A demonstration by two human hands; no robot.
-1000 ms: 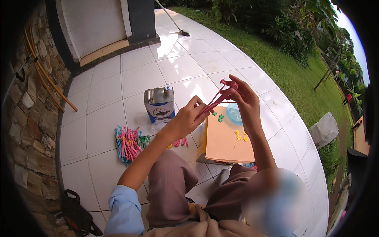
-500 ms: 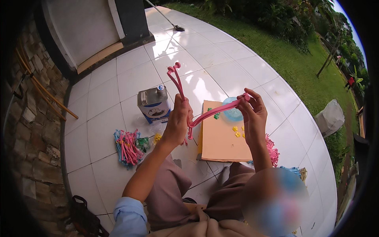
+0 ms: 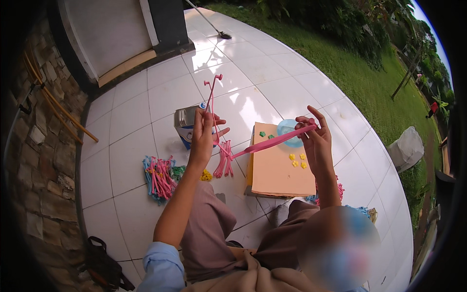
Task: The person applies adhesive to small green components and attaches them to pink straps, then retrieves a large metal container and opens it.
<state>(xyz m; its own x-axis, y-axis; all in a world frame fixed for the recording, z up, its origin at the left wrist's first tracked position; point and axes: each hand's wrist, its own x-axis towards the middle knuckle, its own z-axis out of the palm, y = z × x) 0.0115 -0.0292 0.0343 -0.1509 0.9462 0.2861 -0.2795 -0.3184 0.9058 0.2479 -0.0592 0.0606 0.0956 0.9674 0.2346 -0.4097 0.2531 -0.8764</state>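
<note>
Pinched between the thumb and fingers of my left hand (image 3: 200, 143) are pink rubbery straps, two thin ends rising above it, each tipped with a small knob. One pink strap (image 3: 272, 143) stretches taut across to my right hand (image 3: 317, 143), whose fingertips grip its knobbed end. Beneath it lies a peach-coloured board (image 3: 275, 175) on a box, with small yellow flower-shaped pieces (image 3: 297, 161) and green ones (image 3: 262, 134) on top. A light-blue translucent bowl (image 3: 290, 127) sits at the board's far edge, partly behind the strap. Several pink straps (image 3: 224, 165) lie on the tiles between hand and board.
Left of my legs are a pile of pink and blue straps (image 3: 159, 180) and yellow pieces (image 3: 206, 175). A blue-and-metal can (image 3: 184, 126) stands behind my left hand. More straps (image 3: 359, 211) lie at right. A black bag (image 3: 104, 263) rests by the stone wall; a broom (image 3: 224, 35) lies farther off.
The strap between my hands has gone from slack and curved to taut and nearly straight. My left hand has shifted slightly left and its fingers have loosened from a fist to a pinch.
</note>
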